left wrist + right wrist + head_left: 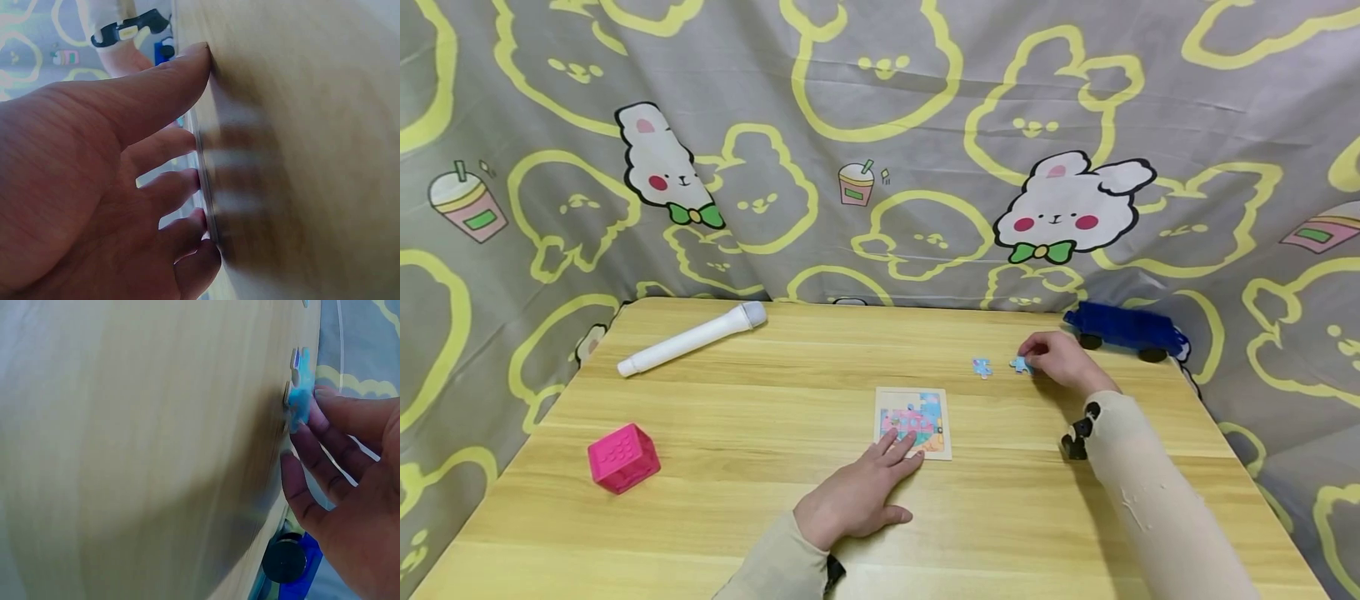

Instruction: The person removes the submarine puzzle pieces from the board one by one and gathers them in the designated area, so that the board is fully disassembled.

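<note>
A small square jigsaw puzzle (913,423) in a pale frame lies on the table, with bare gaps in the upper left of its pink and blue picture. My left hand (861,492) rests its spread fingertips on the puzzle's near edge, its thumb out to the side on the wood. Farther right, my right hand (1063,360) pinches a light blue puzzle piece (301,390) between thumb and fingers, low over the tabletop. Left of that piece lies another blue puzzle piece (982,367) with a pinkish corner.
A dark blue toy vehicle (1126,328) stands at the back right, just beyond my right hand. At the back left lies a white toy microphone (692,340); a pink cube (623,458) sits at the left. A patterned curtain (917,150) hangs behind the table.
</note>
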`<state>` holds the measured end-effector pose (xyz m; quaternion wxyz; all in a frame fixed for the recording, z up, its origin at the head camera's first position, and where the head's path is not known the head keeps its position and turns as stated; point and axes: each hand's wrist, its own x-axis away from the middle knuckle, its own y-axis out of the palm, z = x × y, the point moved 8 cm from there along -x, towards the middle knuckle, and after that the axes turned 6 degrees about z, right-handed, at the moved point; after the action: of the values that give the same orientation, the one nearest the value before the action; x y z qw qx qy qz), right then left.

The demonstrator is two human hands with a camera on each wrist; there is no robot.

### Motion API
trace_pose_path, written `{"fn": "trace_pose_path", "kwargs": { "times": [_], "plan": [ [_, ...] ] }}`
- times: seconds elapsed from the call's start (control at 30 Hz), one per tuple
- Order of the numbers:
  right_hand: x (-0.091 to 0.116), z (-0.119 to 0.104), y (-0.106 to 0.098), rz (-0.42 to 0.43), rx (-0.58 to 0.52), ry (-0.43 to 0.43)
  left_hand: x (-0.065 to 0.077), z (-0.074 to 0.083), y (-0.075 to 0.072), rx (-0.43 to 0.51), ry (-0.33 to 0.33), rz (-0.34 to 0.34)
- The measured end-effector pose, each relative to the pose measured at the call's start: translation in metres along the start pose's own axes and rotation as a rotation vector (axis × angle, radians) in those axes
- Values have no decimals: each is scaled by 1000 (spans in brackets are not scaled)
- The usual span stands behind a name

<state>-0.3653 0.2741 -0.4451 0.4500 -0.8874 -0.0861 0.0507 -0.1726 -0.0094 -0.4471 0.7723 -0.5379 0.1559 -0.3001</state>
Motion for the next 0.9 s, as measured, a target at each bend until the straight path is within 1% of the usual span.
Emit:
{"fn": "trace_pose_path", "kwargs": {
  "times": [0.13, 0.23, 0.3, 0.37, 0.47, 0.57, 0.7, 0.9],
  "plan": [
    [5, -2, -1, 5, 6, 2, 0, 0, 1, -3, 2, -2],
    [11, -11, -2, 17, 8, -21, 0, 0, 1, -1, 0, -5],
    [15, -23, -1, 28, 0, -58, 0, 0, 0, 1, -2, -6],
    [20, -40, 3, 38, 5, -123, 0, 0, 0, 2, -3, -6],
    [28, -68, 15, 32, -3, -228, 1, 0, 0, 1, -3, -4],
    [37, -93, 32, -4, -5, -285, 1, 0, 0, -3, 1, -5],
    [46, -116, 54, -68, 7, -300, 0, -1, 0, -3, 3, -9],
    [47, -138, 79, -150, 27, -338, -1, -1, 1, 2, 5, -18]
  ]
}}
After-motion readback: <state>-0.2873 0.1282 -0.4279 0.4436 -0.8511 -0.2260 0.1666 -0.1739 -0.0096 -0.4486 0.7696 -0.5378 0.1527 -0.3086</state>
